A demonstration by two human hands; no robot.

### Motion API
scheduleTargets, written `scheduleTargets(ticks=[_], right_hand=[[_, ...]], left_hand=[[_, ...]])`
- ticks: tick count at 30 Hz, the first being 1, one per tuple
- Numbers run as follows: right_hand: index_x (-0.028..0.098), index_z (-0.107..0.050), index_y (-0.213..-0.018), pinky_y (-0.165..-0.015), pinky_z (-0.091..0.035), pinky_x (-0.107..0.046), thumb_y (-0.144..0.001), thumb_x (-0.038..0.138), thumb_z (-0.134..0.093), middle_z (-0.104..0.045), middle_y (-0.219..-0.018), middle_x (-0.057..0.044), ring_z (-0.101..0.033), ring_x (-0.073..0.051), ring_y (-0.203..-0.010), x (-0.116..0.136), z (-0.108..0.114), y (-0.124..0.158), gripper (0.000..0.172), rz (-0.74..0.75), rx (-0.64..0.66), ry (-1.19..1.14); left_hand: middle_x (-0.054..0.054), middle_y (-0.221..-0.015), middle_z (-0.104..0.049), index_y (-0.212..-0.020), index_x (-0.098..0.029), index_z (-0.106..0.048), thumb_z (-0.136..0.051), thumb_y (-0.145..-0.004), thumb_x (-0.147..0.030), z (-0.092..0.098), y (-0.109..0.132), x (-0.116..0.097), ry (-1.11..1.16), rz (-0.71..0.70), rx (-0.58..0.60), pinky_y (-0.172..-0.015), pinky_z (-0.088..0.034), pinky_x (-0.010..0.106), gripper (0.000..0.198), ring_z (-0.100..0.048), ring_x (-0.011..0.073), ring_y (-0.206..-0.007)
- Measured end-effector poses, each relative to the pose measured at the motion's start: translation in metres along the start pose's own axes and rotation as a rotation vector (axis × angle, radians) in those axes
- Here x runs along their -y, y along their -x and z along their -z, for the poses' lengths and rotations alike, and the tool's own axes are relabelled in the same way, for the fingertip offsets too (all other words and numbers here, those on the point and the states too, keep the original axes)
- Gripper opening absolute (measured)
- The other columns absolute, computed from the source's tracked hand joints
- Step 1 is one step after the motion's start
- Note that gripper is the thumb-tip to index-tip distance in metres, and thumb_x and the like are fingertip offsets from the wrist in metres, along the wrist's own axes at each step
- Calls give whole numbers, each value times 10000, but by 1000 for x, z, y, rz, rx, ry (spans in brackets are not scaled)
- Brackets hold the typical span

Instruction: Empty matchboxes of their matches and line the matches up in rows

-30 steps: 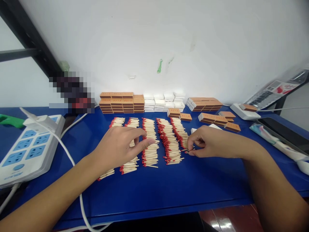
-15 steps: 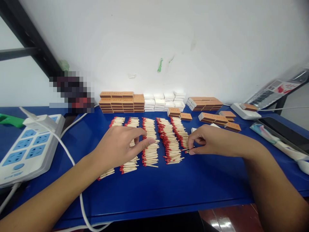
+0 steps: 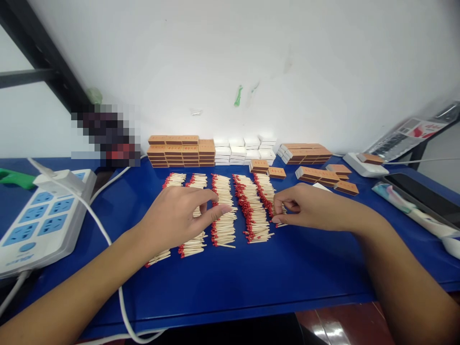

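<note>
Red-tipped matches lie in several long rows on the blue table (image 3: pixel 230 282). My left hand (image 3: pixel 176 211) hovers over the left rows, its thumb and index finger apart with nothing between them. The thumb tip reaches above the middle row of matches (image 3: pixel 223 230), and the hand hides part of the two rows at left. At the near end of the rightmost row of matches (image 3: pixel 264 189), my right hand (image 3: pixel 305 206) has its fingers curled and pinched on a few matches (image 3: pixel 281 225). Another row of matches (image 3: pixel 247 201) lies just left of those fingertips.
Stacked brown matchboxes (image 3: pixel 172 153) and white inner trays (image 3: pixel 237 154) line the wall. More matchboxes (image 3: pixel 316 175) sit at right, with a white piece (image 3: pixel 321 187) partly behind my right hand. A power strip (image 3: pixel 46 215) with a white cable (image 3: pixel 104 230) occupies the left; a phone (image 3: pixel 424 191) lies far right.
My right hand has shifted slightly left and up along the table, closer in on the rightmost row of matches. The left hand has stayed in place.
</note>
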State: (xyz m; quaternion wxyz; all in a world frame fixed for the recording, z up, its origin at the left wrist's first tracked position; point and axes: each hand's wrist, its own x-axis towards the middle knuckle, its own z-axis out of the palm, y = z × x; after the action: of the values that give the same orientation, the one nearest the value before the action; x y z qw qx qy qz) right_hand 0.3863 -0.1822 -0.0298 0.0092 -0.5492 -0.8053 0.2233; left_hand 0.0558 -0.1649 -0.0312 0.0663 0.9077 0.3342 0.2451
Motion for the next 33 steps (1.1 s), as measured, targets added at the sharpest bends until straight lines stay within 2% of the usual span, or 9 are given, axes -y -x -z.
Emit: scheduleTargets(ticks=[17,21,27,33], right_hand=[[233,-661,-739,-531,-288,-296,-870,544,-717,-610,-688,5,-495,-140,-577,2,0,0,342,-8,-2,-2],[238,-661,-729,-536,-287,-297,-875,564,-704,-611,-696,6,-489,-141,-591,0,1,3,360,-13,-1,-16],[240,-669,-760,-555,-309,-286,-815,595,-768,-587,-722,15,-495,-143,-622,-2,9,11,373,-53,75,-34],[239,-665,-760,-556,-286,-292,-846,642,-735,-598,-729,13,-480,-142,-620,-11,5,7,418,-19,52,-10]], left_hand=[[-34,-677,-728,-909,-208,-788,-514,-1061,-575,1,0,-1,-1,1,-3,-564,-370,285,483,-649,131,-597],[-31,-677,-727,-904,-213,-789,-508,-1060,-580,1,0,-1,-7,13,10,-563,-369,287,488,-647,133,-599],[-30,-683,-729,-900,-215,-786,-490,-1066,-584,0,0,-1,-11,16,21,-566,-376,290,501,-645,132,-601],[-33,-672,-725,-904,-214,-784,-496,-1064,-585,1,-1,-1,-4,6,13,-564,-380,283,496,-647,131,-594]])
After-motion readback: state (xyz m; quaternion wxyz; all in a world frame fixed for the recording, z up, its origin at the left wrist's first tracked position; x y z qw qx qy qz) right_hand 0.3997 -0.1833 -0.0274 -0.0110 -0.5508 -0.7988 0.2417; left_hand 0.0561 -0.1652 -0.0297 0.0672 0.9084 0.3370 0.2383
